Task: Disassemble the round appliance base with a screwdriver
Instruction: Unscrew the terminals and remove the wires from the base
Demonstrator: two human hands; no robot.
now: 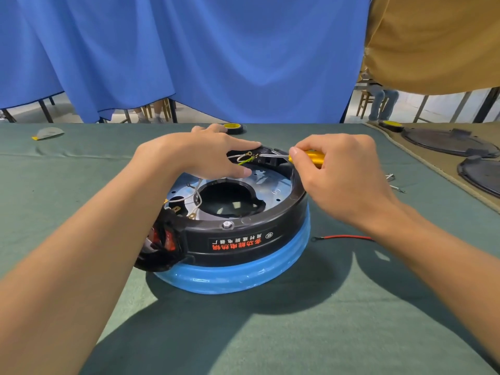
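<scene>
Round appliance base (238, 239) lies beneath both hands. Left hand (208, 158): fingers straight, together, pressing its top. Right hand (343, 169): fingers pinch the screwdriver (311, 157). Its long axis is near level, tip pointing left from those fingers to the far rim, by the left fingertips; right hand nearer. Surface (81, 163): green cloth, tape roll (234, 128) beyond the fingers. Blue curtain (189, 50) behind.

Blue curtain (189, 50) across twelve o'clock, tan cloth (433, 36) at two, wooden chair (362, 102) beneath it, pale floor (443, 108), green-covered table (67, 163) at six.
</scene>
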